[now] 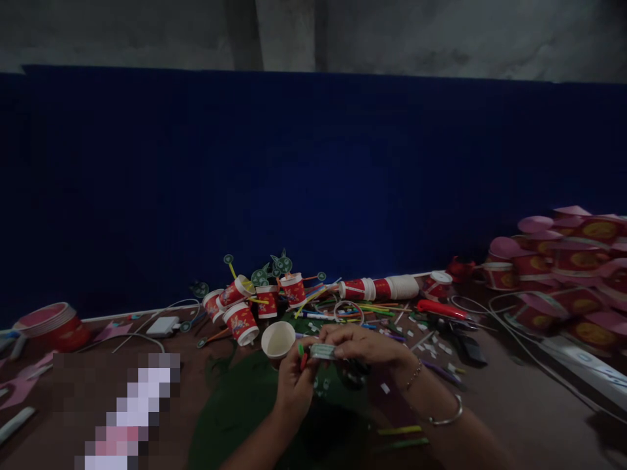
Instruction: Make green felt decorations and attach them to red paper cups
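My left hand (296,385) is closed around a thin piece with green and red ends (302,357), whose kind I cannot make out. My right hand (367,346) pinches a small pale flat piece (323,352), and the left fingertips come close to its other end. Just behind the left hand stands an open paper cup (278,339) with a pale inside. Below both hands lies dark green paper (240,398) on the brown table.
Decorated red paper cups (241,323) with green cut-out faces stand at the back. Colourful sticks (362,310) and stacked cups (379,288) lie right of them. Farther right are a red-handled tool (443,309), cables and piled pink-and-red cup pieces (578,261). A white adapter (163,326) lies left.
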### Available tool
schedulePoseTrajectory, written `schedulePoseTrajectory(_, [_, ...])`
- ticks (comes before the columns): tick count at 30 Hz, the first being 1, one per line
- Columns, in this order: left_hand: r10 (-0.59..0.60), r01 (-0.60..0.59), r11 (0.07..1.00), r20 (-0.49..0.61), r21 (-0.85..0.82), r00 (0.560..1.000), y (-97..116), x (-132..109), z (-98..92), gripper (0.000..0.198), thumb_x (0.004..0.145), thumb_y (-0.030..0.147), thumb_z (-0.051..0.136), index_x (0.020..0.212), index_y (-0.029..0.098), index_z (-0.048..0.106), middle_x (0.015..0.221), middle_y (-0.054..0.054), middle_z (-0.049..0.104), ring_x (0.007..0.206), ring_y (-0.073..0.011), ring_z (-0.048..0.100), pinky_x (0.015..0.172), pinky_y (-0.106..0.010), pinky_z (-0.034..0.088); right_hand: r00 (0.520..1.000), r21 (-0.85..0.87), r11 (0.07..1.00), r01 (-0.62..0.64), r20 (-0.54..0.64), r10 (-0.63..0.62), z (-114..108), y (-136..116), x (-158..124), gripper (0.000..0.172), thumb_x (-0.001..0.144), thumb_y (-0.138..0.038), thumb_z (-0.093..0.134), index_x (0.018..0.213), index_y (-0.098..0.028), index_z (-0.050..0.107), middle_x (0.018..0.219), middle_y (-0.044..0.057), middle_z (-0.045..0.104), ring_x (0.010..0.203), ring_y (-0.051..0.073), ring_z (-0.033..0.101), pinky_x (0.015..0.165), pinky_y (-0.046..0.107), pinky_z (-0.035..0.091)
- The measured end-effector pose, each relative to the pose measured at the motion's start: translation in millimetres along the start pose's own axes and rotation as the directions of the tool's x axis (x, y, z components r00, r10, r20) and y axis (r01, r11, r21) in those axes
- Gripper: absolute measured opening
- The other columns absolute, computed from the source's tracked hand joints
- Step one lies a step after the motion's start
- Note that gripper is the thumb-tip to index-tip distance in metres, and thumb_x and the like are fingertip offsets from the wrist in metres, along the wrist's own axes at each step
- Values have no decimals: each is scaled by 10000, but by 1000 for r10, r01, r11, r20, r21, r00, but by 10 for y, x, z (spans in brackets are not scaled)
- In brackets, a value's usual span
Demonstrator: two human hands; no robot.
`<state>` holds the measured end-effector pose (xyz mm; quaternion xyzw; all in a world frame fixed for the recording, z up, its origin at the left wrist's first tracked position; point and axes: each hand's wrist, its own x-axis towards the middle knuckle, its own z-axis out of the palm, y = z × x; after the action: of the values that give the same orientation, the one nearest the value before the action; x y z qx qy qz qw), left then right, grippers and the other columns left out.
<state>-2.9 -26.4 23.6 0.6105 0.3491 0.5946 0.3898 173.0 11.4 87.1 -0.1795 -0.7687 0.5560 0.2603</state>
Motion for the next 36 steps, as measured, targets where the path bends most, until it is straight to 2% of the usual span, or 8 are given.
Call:
schedulePoseTrajectory(4, [11,-11,1000,-20,1,1000,-16,0,-8,186,802,345,557,877,186,619,768,-27,609,713,-160,540,684,-255,430,1000,24,1000,-5,-28,6,25,-22,11,262,790,-410,559,766,-154,606,853,12,472,814,149,454,801,292,361])
schedulePoseTrajectory(9, [62,-63,996,16,67,998,4,24,-31,186,804,331,550,876,183,637,780,-35,635,708,-166,561,671,-258,442,992,-65,995,-77,-103,70,80,-17,44,203,806,-296,521,666,-151,550,759,-13,447,701,114,439,692,246,385])
schedulePoseTrajectory(15, [60,-64,996,73,64,996,5,28,-24,168,808,287,542,895,176,634,819,-51,650,768,-188,581,719,-284,448,987,-44,989,-138,-95,133,93,-37,16,169,795,-165,461,684,-143,586,834,10,499,667,100,489,594,210,436])
schedulePoseTrajectory(20, [41,-46,997,65,68,997,60,33,-11,172,785,317,561,825,173,646,741,-43,635,730,-188,569,696,-280,449,992,-18,993,-115,-54,114,108,-98,8,166,794,-202,466,726,-142,605,863,18,484,660,98,492,567,204,437])
schedulePoseTrajectory(26, [15,-13,998,-42,56,999,93,72,-3,173,763,341,584,788,179,639,705,-20,594,682,-164,540,660,-262,442,970,131,980,-149,-175,171,163,-19,66,151,717,-140,433,621,-137,550,833,15,488,575,82,457,488,199,382])
schedulePoseTrajectory(31, [-68,65,997,-76,-34,995,-11,63,-25,230,792,367,554,896,175,627,746,-26,598,662,-152,536,616,-244,444,971,272,948,-164,-124,204,135,11,53,144,711,-204,512,820,-156,594,783,7,526,698,134,498,637,252,423])
schedulePoseTrajectory(33, [-76,76,997,-76,-4,994,-21,61,-39,234,792,348,560,927,169,628,789,-45,625,720,-172,563,674,-267,456,972,255,954,-155,-135,194,118,13,43,156,743,-257,545,850,-155,592,780,3,530,695,129,490,653,256,410])
schedulePoseTrajectory(36, [-59,66,994,-69,92,996,22,66,-53,216,766,321,593,905,164,648,867,-71,659,845,-212,581,797,-319,444,965,133,975,-181,-166,202,103,11,43,139,781,-285,547,806,-154,585,712,-20,494,628,102,440,583,223,356])
